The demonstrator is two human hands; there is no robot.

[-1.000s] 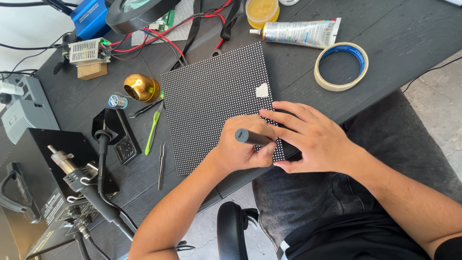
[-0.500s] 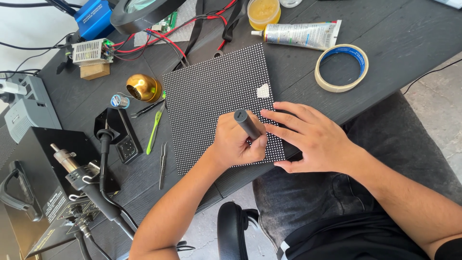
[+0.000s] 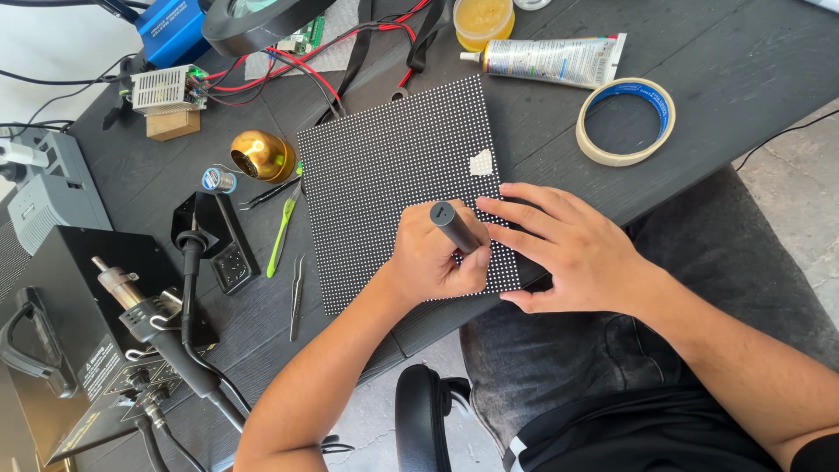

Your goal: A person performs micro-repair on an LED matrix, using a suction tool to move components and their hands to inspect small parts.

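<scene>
A black dotted LED panel [image 3: 384, 175] lies flat on the dark table [image 3: 725, 44], with a small white patch near its right edge. My left hand [image 3: 428, 262] grips a dark cylindrical pen-like tool [image 3: 454, 225], tilted, with its lower end over the panel's lower right corner. My right hand [image 3: 568, 249] rests flat with spread fingers on that same corner, just right of the tool.
Left of the panel lie a green tool [image 3: 281, 232], tweezers [image 3: 297, 297], a gold ball-shaped holder [image 3: 260, 156] and a black hot-air station [image 3: 96, 341]. At the back are a glue tube [image 3: 551, 59], a jar [image 3: 482, 19] and a tape roll [image 3: 626, 121]. Red wires run at the top.
My left hand has tipped the dark tool from lying nearly flat to a steeper tilt and shifted slightly. My right hand has stayed on the panel corner.
</scene>
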